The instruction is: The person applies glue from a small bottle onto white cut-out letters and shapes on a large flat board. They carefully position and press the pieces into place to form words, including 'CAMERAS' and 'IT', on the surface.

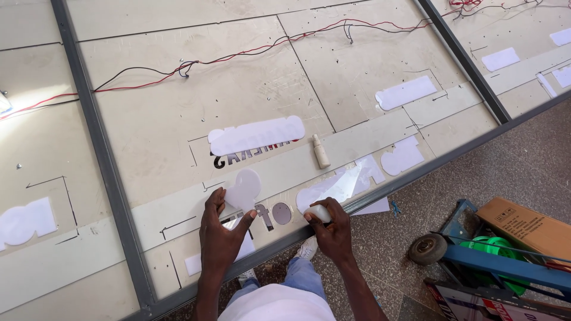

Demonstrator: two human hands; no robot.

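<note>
A person's left hand (221, 229) pinches a white acrylic cutout (242, 189) over the sign panel (178, 125). The right hand (331, 224) grips a small white bottle (319, 212). Seating the piece squarely likely matters most.

Panel (178, 119) pale beige, framed in grey; wires (238, 53) red and black; cut shape (242, 189) white, translucent; bottle (320, 151) cream; floor (523, 166) speckled grey-brown; box (526, 226) brown cardboard; cart (505, 261) blue, with green reel (485, 245); jeans (300, 276) blue.
</note>
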